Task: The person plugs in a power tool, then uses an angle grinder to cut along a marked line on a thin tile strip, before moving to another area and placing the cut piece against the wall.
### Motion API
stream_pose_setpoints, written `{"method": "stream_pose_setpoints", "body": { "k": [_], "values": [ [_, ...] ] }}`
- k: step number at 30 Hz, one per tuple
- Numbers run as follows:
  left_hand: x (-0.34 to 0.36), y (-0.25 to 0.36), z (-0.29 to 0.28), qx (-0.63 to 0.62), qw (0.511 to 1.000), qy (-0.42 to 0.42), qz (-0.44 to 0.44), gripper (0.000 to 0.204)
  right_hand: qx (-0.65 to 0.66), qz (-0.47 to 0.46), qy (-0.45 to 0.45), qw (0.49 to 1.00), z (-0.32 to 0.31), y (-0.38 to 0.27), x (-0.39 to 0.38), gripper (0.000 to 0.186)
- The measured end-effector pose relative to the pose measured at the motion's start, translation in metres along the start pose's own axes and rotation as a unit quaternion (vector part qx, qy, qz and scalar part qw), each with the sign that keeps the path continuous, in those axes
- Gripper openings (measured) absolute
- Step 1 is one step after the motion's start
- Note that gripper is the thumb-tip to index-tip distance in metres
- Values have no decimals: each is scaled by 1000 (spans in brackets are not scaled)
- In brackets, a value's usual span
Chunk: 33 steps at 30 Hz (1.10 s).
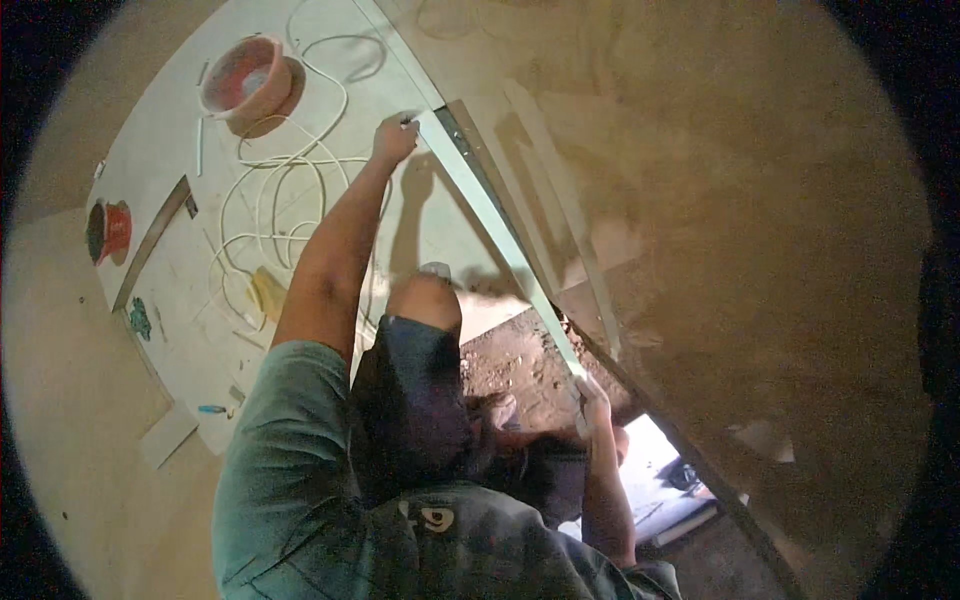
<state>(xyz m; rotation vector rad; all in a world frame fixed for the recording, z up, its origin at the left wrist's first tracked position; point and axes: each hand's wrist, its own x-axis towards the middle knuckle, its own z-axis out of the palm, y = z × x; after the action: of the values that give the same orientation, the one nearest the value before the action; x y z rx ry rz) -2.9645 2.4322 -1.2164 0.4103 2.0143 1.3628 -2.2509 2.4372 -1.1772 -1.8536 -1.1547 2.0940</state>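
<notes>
A long, narrow pale strip [490, 215] runs slantwise between my two hands, from the upper middle down to the lower right. My left hand [397, 140], arm stretched far forward, is closed at the strip's far end. Around the near end the fingers of my right hand [595, 402] are closed, partly hidden and slightly blurred. The strip lies along the edge of a large pale board [450, 220], beside a dark gap. My bent knee [425, 300] shows between my arms.
Loops of pale cable [270, 190] sprawl over the board at left. A pinkish bucket [262, 105] stands at the far left, and a red container [115, 230] nearer the rim. Rubble [515, 365] shows in an opening by my knee. Brown sheeting [720, 220] spreads at right.
</notes>
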Motion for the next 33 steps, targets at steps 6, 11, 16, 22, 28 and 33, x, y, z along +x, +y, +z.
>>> {"method": "stream_pose_setpoints", "body": {
  "k": [6,11,16,22,28,33],
  "values": [
    [80,-121,-14,334,937,29,96,36,180,39,71,980,111,47,106,18],
    [106,-150,40,350,929,37,115,33,348,31,141,926,118,74,159,10],
    [122,-141,41,383,914,56,118,32,312,53,144,937,151,90,170,10],
    [115,-145,79,409,898,-24,162,27,317,46,178,930,150,97,190,9],
    [106,-181,67,381,895,68,223,29,291,47,154,943,175,101,224,5],
    [49,-176,111,325,913,151,194,34,314,12,208,926,159,97,218,8]
  ]
}}
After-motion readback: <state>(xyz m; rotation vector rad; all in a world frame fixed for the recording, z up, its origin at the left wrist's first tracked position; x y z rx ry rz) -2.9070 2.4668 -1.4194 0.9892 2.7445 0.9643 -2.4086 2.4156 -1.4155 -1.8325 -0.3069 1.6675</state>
